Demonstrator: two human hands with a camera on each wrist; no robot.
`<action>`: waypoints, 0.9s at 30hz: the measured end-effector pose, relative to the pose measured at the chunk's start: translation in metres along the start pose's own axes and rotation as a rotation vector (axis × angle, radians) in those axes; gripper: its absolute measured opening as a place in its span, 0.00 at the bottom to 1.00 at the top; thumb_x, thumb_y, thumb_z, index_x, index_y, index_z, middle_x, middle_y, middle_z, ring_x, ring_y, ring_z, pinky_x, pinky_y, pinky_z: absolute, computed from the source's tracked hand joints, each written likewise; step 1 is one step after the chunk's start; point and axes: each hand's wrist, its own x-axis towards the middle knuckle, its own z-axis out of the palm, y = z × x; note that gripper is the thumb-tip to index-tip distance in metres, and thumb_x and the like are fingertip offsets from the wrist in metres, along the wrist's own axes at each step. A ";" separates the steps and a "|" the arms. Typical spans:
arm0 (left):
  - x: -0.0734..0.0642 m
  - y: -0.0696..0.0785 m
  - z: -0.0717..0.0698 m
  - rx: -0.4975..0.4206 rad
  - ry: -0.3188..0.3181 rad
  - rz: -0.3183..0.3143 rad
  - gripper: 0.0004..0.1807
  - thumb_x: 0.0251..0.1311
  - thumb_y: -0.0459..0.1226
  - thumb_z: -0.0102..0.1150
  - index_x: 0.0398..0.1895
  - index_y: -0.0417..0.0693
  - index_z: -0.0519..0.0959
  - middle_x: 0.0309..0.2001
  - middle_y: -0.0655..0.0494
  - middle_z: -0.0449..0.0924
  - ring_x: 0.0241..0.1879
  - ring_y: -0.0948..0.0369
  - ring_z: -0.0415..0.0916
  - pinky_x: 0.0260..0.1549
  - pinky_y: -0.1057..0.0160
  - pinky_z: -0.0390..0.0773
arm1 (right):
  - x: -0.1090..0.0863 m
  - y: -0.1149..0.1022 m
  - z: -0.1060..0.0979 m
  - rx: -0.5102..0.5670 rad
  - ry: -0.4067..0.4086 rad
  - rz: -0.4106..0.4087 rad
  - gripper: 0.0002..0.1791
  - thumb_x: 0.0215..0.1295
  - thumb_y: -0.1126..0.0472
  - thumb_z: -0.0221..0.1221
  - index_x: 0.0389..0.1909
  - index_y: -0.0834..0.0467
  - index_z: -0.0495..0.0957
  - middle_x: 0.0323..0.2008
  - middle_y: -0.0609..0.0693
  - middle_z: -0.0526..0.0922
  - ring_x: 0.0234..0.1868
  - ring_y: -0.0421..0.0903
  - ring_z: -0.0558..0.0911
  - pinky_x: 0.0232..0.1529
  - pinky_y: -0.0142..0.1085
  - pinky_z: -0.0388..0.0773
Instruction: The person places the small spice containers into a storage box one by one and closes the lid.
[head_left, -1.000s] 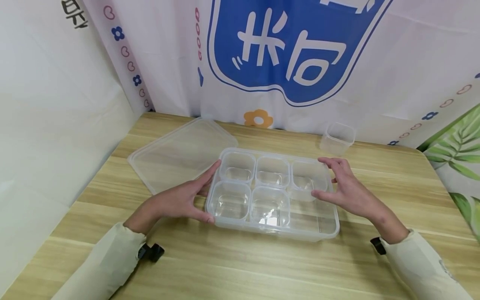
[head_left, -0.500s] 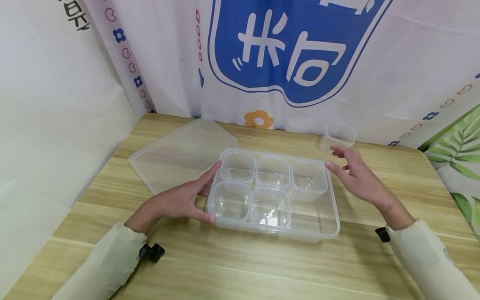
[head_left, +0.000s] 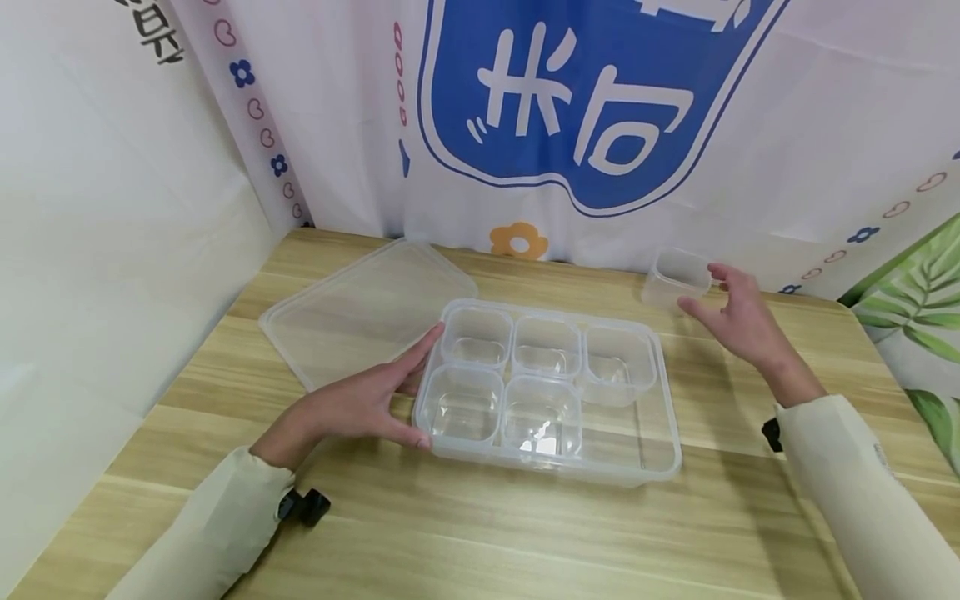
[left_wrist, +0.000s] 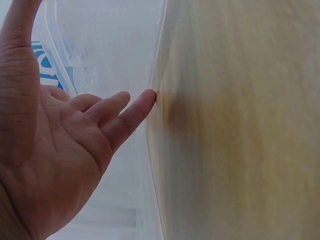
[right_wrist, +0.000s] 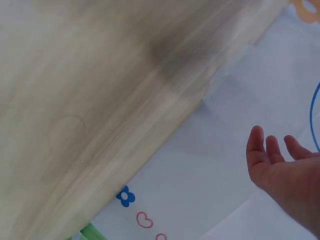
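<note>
A clear plastic box [head_left: 607, 477] lies on the table, with several small clear square cups inside, such as the front left cup [head_left: 461, 404]. My left hand [head_left: 367, 408] spans the box's left end, thumb at the front corner and index finger near the back one. In the left wrist view, this hand's [left_wrist: 70, 140] fingers are extended. A loose clear cup [head_left: 660, 292] stands at the table's back right. My right hand [head_left: 738, 321] is at its right side, thumb and fingers apart, fingertips close by its rim; the right wrist view shows these fingers [right_wrist: 256, 145] loosely bent.
A flat translucent lid [head_left: 360, 308] lies behind my left hand, partly under the box's left side in this view. The wooden table [head_left: 525, 533] ends at a printed white cloth [head_left: 337, 125] along the back. The box's front right part holds no cup.
My right hand has left the cup at the box's back right and moved back and to the right, up to the loose cup. My left hand stays at the box's left end.
</note>
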 end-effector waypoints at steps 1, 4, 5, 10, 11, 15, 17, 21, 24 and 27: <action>0.000 0.000 0.000 0.000 -0.001 0.002 0.76 0.50 0.44 0.83 0.83 0.66 0.25 0.81 0.43 0.43 0.67 0.53 0.70 0.64 0.53 0.70 | 0.003 0.002 -0.001 -0.015 -0.004 0.006 0.47 0.75 0.49 0.61 0.76 0.76 0.51 0.72 0.79 0.53 0.70 0.77 0.57 0.63 0.71 0.58; 0.000 0.000 0.000 0.008 -0.003 0.003 0.76 0.50 0.44 0.83 0.83 0.66 0.25 0.81 0.42 0.45 0.66 0.53 0.72 0.64 0.52 0.70 | 0.011 0.007 -0.006 -0.060 -0.037 0.041 0.52 0.75 0.47 0.61 0.77 0.76 0.43 0.73 0.81 0.46 0.72 0.78 0.51 0.67 0.71 0.52; 0.001 -0.001 0.000 0.010 -0.005 0.003 0.76 0.50 0.45 0.83 0.83 0.66 0.25 0.81 0.42 0.45 0.66 0.53 0.72 0.64 0.52 0.70 | 0.014 0.009 -0.008 -0.071 -0.052 0.051 0.53 0.75 0.46 0.60 0.77 0.76 0.40 0.73 0.82 0.44 0.73 0.78 0.50 0.67 0.70 0.51; 0.002 -0.002 -0.002 0.020 -0.006 0.002 0.76 0.50 0.45 0.83 0.83 0.66 0.25 0.81 0.41 0.46 0.65 0.53 0.73 0.64 0.53 0.70 | 0.027 0.019 -0.014 -0.081 -0.133 0.106 0.56 0.76 0.43 0.56 0.78 0.75 0.33 0.74 0.81 0.39 0.72 0.79 0.51 0.66 0.71 0.53; 0.002 -0.002 -0.002 0.019 -0.007 0.003 0.76 0.50 0.45 0.83 0.83 0.66 0.25 0.81 0.41 0.45 0.65 0.53 0.73 0.64 0.53 0.70 | 0.029 0.021 -0.015 -0.082 -0.146 0.114 0.57 0.76 0.41 0.56 0.78 0.75 0.32 0.75 0.81 0.39 0.72 0.79 0.51 0.66 0.71 0.54; 0.001 -0.003 -0.002 0.012 -0.006 0.004 0.76 0.50 0.44 0.83 0.83 0.66 0.25 0.81 0.41 0.44 0.66 0.53 0.72 0.64 0.54 0.70 | 0.038 0.026 -0.017 -0.057 -0.191 0.151 0.60 0.75 0.38 0.55 0.78 0.73 0.30 0.77 0.78 0.36 0.74 0.77 0.49 0.67 0.70 0.53; 0.000 -0.003 -0.002 0.012 -0.005 -0.001 0.76 0.50 0.45 0.83 0.83 0.66 0.25 0.81 0.41 0.44 0.66 0.53 0.72 0.64 0.54 0.70 | 0.039 0.026 -0.018 -0.034 -0.210 0.168 0.61 0.74 0.37 0.56 0.79 0.72 0.28 0.77 0.76 0.34 0.75 0.76 0.48 0.68 0.70 0.52; -0.001 -0.001 -0.001 0.024 0.003 -0.004 0.77 0.50 0.46 0.83 0.83 0.65 0.26 0.80 0.41 0.47 0.66 0.54 0.72 0.64 0.52 0.69 | 0.041 0.026 -0.017 0.008 -0.229 0.191 0.62 0.74 0.36 0.56 0.79 0.69 0.25 0.78 0.73 0.30 0.75 0.75 0.47 0.69 0.68 0.52; -0.001 0.000 -0.001 0.036 0.009 0.002 0.77 0.49 0.46 0.83 0.83 0.63 0.26 0.81 0.42 0.45 0.68 0.53 0.70 0.66 0.51 0.67 | 0.041 0.027 -0.017 0.028 -0.237 0.202 0.62 0.73 0.35 0.56 0.79 0.67 0.24 0.79 0.70 0.29 0.76 0.74 0.46 0.69 0.68 0.52; 0.000 0.000 -0.001 0.043 0.017 0.002 0.77 0.48 0.47 0.84 0.84 0.63 0.26 0.82 0.45 0.38 0.69 0.51 0.67 0.67 0.50 0.66 | 0.041 0.029 -0.015 0.042 -0.239 0.200 0.62 0.74 0.36 0.56 0.79 0.66 0.23 0.79 0.69 0.28 0.76 0.74 0.46 0.68 0.68 0.53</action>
